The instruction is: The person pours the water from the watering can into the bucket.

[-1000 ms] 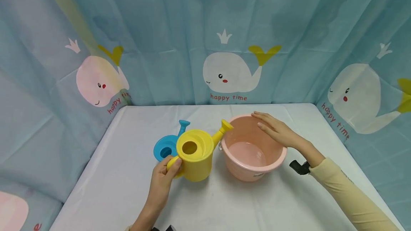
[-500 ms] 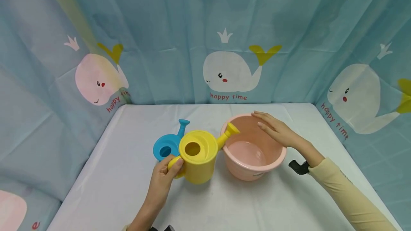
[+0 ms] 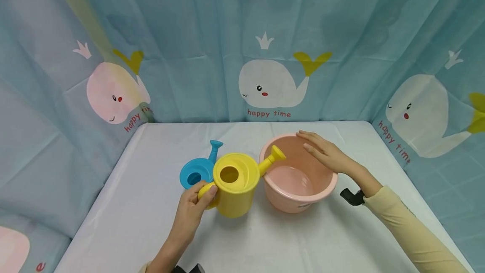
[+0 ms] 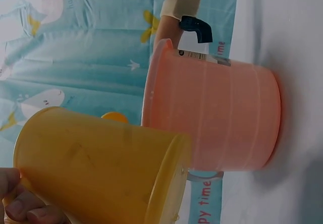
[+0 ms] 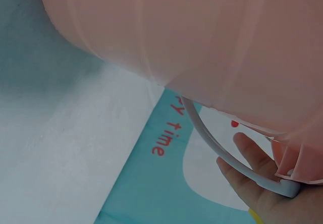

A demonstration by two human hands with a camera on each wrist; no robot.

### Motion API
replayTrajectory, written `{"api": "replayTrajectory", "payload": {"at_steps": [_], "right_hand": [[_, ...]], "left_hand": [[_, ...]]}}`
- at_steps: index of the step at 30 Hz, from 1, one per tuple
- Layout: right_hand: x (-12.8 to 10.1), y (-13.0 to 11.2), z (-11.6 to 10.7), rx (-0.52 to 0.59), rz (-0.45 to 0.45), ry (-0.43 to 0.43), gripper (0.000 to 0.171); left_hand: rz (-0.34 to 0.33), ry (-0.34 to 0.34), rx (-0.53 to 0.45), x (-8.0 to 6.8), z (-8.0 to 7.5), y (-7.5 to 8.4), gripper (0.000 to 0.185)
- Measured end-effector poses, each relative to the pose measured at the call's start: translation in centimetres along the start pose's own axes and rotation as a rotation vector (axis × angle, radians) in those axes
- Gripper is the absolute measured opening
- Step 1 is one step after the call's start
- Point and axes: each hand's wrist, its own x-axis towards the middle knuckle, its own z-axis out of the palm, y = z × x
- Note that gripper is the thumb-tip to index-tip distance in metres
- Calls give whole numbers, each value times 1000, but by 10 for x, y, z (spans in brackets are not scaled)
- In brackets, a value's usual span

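By its handle, my left hand (image 3: 189,212) grips a yellow watering can (image 3: 234,201), held above the table. The can's spout reaches over the left rim of a pink bucket (image 3: 289,203), and its rose is above the inside. Seen from the left wrist, the yellow can (image 4: 96,163) is tilted and partly covers the bucket (image 4: 217,113). My right hand (image 3: 327,155) rests on the bucket's right rim, thumb toward the inside, fingers extended. In the right wrist view, straight fingers show beyond the bucket's grey handle (image 5: 217,151). Whether water flows cannot be seen.
A blue watering can (image 3: 198,165) stands behind the yellow one, partly hidden by it. White cloth covers the table (image 3: 144,205). Blue curtains (image 3: 189,54) with whale prints hang around the back and sides.
My left hand has moved the yellow watering can slightly right, so its spout reaches farther over the bucket's rim. My right hand and the bucket stay in place.
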Motion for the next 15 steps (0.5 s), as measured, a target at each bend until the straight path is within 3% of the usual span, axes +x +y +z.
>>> {"api": "replayTrajectory", "payload": {"at_steps": [15], "right_hand": [[0,-1,-2,22,3,-1,45]], "left_hand": [[58,-54,21,13,1,12,25]]}}
